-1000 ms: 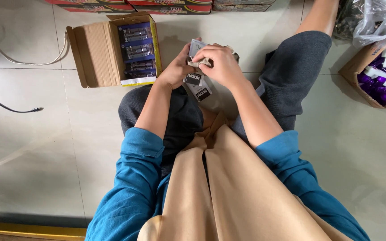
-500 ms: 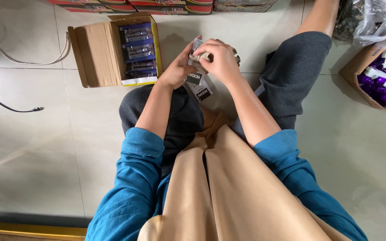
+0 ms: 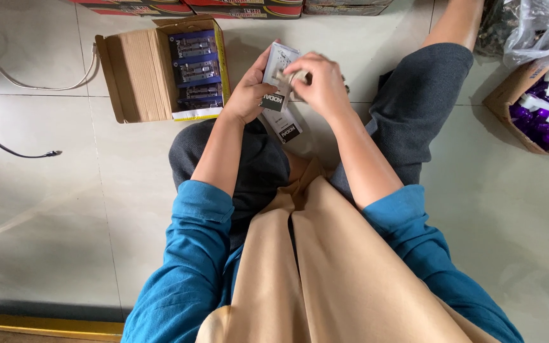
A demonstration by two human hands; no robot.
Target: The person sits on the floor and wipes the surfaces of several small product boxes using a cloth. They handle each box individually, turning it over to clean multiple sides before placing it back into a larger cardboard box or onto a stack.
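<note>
My left hand [image 3: 249,92] grips a small flat grey-and-white package [image 3: 279,63] from its left side, held upright above my lap. My right hand [image 3: 319,82] pinches a small pale piece at the package's front, its fingers closed over the middle. A second similar flat package [image 3: 285,125] with a dark label lies just below, against my knee. An open cardboard box [image 3: 138,73] on the floor to the left holds rows of blue-edged packs [image 3: 195,67].
A grey cable [image 3: 7,149] and a white cord [image 3: 39,86] lie on the tiled floor at left. A cardboard box of purple and white spray bottles [image 3: 544,111] stands at right under a clear plastic bag [image 3: 535,28]. Red cartons [image 3: 223,7] line the far edge.
Both hands have lifted the package slightly and turned it more upright. My right hand has shifted onto its front face.
</note>
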